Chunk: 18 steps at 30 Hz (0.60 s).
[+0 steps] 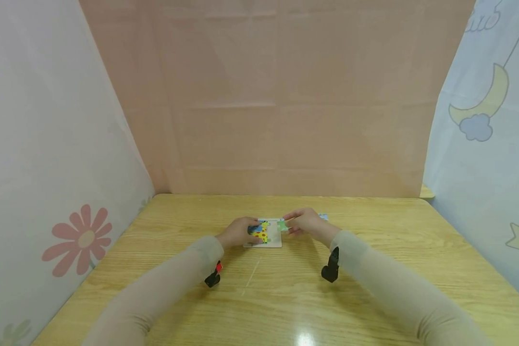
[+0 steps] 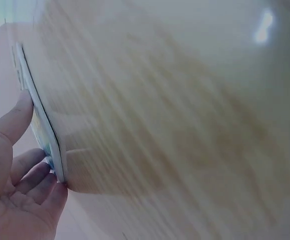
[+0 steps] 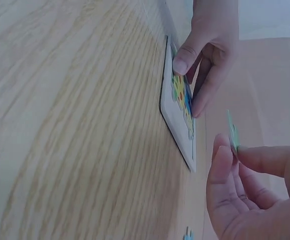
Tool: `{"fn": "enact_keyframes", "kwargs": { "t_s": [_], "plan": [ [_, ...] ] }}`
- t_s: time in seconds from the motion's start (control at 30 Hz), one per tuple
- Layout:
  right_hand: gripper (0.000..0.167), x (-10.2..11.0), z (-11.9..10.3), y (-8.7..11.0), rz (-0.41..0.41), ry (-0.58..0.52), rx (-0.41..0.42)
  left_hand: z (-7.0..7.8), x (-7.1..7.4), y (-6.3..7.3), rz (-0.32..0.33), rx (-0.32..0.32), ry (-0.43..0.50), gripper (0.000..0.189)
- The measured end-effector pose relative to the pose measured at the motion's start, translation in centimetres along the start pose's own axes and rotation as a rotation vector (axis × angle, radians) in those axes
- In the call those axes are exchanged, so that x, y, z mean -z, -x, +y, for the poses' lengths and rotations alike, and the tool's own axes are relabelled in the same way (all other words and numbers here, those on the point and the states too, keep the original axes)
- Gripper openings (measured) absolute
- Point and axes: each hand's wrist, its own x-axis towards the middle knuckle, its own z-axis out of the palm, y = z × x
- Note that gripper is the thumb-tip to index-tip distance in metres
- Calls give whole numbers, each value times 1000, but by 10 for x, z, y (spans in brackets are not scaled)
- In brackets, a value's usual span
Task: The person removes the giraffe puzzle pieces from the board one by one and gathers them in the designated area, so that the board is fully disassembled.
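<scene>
A small white jigsaw board [image 1: 275,238] lies on the table, its left part filled with pieces showing a yellow, red-spotted giraffe [image 1: 261,236] on blue. My left hand [image 1: 237,232] holds the board at its left side; in the right wrist view the thumb presses on the giraffe pieces and the fingers reach the far edge. Between thumb and fingers, my right hand [image 1: 309,222] pinches a green puzzle piece [image 3: 234,131], raised over the board's right edge. The left palm covers some of the filled part in the head view.
Another blue puzzle piece [image 1: 324,216] lies on the wooden table [image 1: 259,298] just beyond the right hand, partly hidden by it. A pinkish cloth backdrop [image 1: 277,120] stands behind the table, with pale printed curtains at both sides.
</scene>
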Motion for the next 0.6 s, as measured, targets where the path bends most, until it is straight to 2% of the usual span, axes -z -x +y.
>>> {"fn": "enact_keyframes", "kwargs": {
  "t_s": [0.13,0.33,0.6],
  "plan": [
    [31,7,2,0,2,22,2,2,1,2,5,18,20,65],
    [32,16,9,-3,14,9,-11,4,3,2,6,6,16,66],
    [32,25,14,-6,37,-62,-32,-6,1,-2,26,-18,34,61]
  ]
}}
